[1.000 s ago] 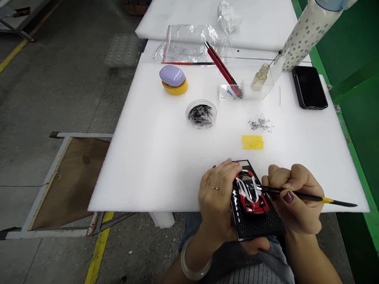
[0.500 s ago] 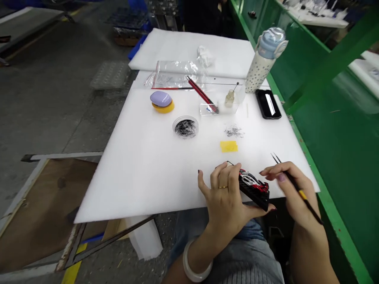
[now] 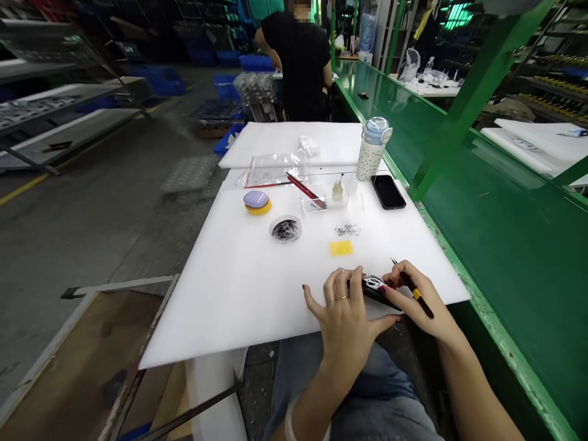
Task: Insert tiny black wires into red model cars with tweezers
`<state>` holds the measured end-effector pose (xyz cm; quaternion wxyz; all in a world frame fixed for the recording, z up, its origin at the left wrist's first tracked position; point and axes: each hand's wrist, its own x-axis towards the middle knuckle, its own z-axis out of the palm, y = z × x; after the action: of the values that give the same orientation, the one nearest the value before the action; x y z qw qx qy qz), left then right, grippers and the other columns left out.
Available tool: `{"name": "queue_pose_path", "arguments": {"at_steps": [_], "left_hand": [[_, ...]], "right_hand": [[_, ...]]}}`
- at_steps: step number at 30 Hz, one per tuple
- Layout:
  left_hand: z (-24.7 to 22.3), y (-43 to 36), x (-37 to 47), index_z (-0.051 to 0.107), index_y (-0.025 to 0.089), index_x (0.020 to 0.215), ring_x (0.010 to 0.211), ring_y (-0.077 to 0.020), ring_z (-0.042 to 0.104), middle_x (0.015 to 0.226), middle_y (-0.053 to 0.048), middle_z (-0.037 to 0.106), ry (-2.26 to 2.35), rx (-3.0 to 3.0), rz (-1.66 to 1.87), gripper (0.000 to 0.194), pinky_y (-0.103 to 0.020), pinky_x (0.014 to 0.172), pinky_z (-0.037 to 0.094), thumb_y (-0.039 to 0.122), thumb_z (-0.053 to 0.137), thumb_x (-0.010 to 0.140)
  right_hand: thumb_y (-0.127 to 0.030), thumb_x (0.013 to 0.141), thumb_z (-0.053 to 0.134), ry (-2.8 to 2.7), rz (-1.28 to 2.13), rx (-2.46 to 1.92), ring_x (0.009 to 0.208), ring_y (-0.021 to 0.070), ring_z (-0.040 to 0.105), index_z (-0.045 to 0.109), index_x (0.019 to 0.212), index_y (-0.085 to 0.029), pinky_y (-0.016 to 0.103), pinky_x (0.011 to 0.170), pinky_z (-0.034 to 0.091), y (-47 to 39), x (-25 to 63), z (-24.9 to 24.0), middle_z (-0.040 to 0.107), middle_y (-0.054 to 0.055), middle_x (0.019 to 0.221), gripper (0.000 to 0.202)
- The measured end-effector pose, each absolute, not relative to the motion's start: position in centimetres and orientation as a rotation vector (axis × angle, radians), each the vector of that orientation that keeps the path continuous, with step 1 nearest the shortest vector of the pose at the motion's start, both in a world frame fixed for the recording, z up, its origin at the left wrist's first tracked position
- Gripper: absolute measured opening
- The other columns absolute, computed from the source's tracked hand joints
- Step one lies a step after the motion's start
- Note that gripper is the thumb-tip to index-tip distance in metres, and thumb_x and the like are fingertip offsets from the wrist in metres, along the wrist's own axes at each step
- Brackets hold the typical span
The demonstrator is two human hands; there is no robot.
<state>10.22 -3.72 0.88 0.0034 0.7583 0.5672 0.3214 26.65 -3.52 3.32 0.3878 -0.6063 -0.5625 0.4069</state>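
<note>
Near the front edge of the white table, my left hand (image 3: 345,312) grips a black block with a small red, white and black model (image 3: 375,282) on it. My right hand (image 3: 416,300) holds black tweezers (image 3: 417,294) with a yellow band, its fingers touching the model's right end. What lies under those fingertips is hidden. Beyond my hands are a yellow piece (image 3: 340,248), a scatter of fine black strands (image 3: 346,228) and a round clear dish (image 3: 285,229) with black strands in it.
Behind stand a purple and yellow oval case (image 3: 257,202), red tweezers (image 3: 307,191), a small bottle (image 3: 337,190), a phone (image 3: 388,192) and a dotted bottle (image 3: 370,153). A green frame (image 3: 441,245) runs along the right. A person (image 3: 301,61) in black sits ahead.
The view has tilted up, showing the person ahead. My right hand has moved in from beside the model to touch it, the tweezers still in it. My left hand keeps its grip.
</note>
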Motion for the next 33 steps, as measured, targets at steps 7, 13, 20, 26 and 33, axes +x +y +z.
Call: {"name": "queue_pose_path", "arguments": {"at_steps": [7,13,20,26,33], "left_hand": [[-0.7,-1.7,6.6,0.045,0.012,0.139,0.128,-0.0395,0.048,0.13,-0.021,0.059,1.544,2.355,1.363,0.09,-0.059,0.103,0.047,0.078,0.062,0.081],[-1.1,-2.7,5.1,0.054,0.019,0.127,0.112,-0.0284,0.062,0.116,-0.012,0.067,1.363,2.304,1.295,0.038,-0.047,0.093,0.056,0.045,0.056,0.1],[-0.9,-3.2,4.7,0.06,0.024,0.12,0.099,-0.0226,0.069,0.109,-0.004,0.072,0.951,2.543,1.144,0.022,-0.041,0.089,0.06,0.03,0.058,0.098],[-0.1,-2.0,1.9,0.062,0.023,0.114,0.089,-0.0225,0.073,0.099,-0.003,0.075,0.939,2.679,1.146,0.023,-0.041,0.082,0.061,0.038,0.047,0.104],[-2.4,-4.1,-2.5,0.065,0.027,0.11,0.084,-0.0172,0.074,0.093,-0.001,0.076,1.01,2.454,1.143,0.016,-0.027,0.075,0.061,0.031,0.055,0.099]], "right_hand": [[-0.046,0.087,0.068,-1.338,0.948,-1.495,0.077,0.0171,0.055,0.046,0.088,-0.024,0.031,0.07,0.043,-3.3,28.7,2.8,0.068,0.003,0.093,0.031],[-0.043,0.075,0.071,-1.025,0.0,-1.92,0.082,0.0249,0.062,0.049,0.091,-0.025,0.039,0.078,0.046,-3.0,39.2,1.6,0.071,0.009,0.097,0.032],[-0.037,0.066,0.071,-0.79,-0.071,-2.206,0.077,0.0246,0.059,0.048,0.087,-0.026,0.037,0.069,0.044,-5.6,48.2,-1.1,0.07,0.01,0.094,0.033],[-0.033,0.063,0.073,-0.776,-0.026,-2.048,0.09,0.025,0.065,0.053,0.095,-0.024,0.035,0.072,0.047,-7.2,49.4,-1.1,0.072,0.014,0.112,0.038],[-0.03,0.077,0.073,-0.645,-0.12,-1.846,0.089,0.0278,0.066,0.057,0.086,-0.027,0.041,0.075,0.052,-8.4,47.0,0.7,0.071,0.01,0.095,0.019]]}}
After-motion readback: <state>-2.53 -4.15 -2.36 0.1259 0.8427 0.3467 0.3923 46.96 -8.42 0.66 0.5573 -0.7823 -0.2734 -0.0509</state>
